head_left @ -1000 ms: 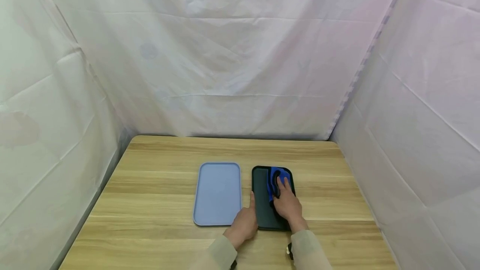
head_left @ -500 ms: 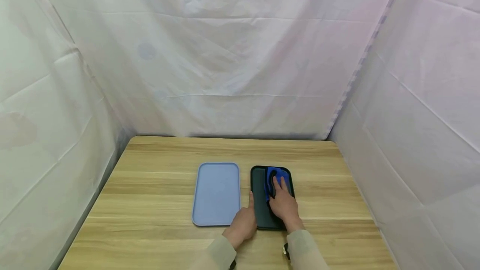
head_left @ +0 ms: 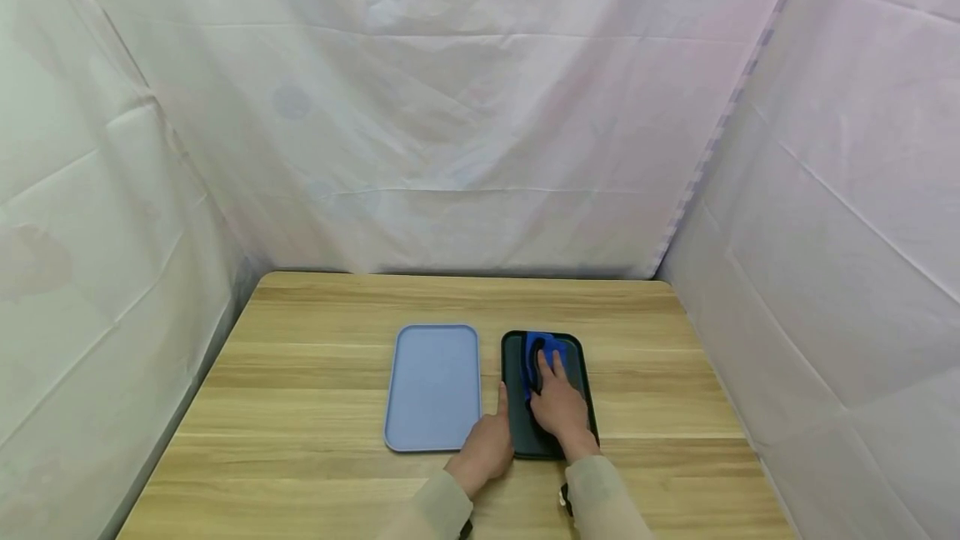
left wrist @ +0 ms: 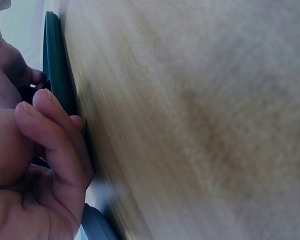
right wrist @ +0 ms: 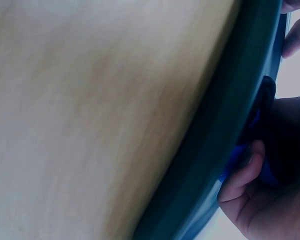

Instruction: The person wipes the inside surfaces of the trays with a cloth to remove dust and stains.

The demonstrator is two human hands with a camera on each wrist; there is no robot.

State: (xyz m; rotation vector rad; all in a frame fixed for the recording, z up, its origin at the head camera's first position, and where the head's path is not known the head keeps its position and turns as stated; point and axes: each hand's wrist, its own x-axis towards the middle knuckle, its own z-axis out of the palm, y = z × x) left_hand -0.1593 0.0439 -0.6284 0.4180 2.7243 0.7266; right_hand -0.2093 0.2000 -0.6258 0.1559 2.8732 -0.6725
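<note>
A blue cloth with black edging (head_left: 554, 341) lies partly bunched on the dark green tray (head_left: 512, 361), near its far end. Over the cloth is my right hand (head_left: 561, 405); two fingers reach forward and press on it. In the right wrist view, another finger (right wrist: 245, 175) curls against the bunched cloth. At the tray's near left edge, my left hand (head_left: 489, 444) grips the rim, one finger stretched along the outer side. Its other fingers (left wrist: 60, 145) are bent in the left wrist view. The palm hides part of that grip.
A light blue tray (head_left: 435, 390) lies just left of the green tray, close to my left hand. Both rest on a wood-grain table (head_left: 300, 407). White curtains (head_left: 480, 123) hang behind the table and at both sides.
My right hand has slid left across the green tray, taking the cloth along. A strip of tray now shows to the cloth's right. My left hand keeps its place at the rim.
</note>
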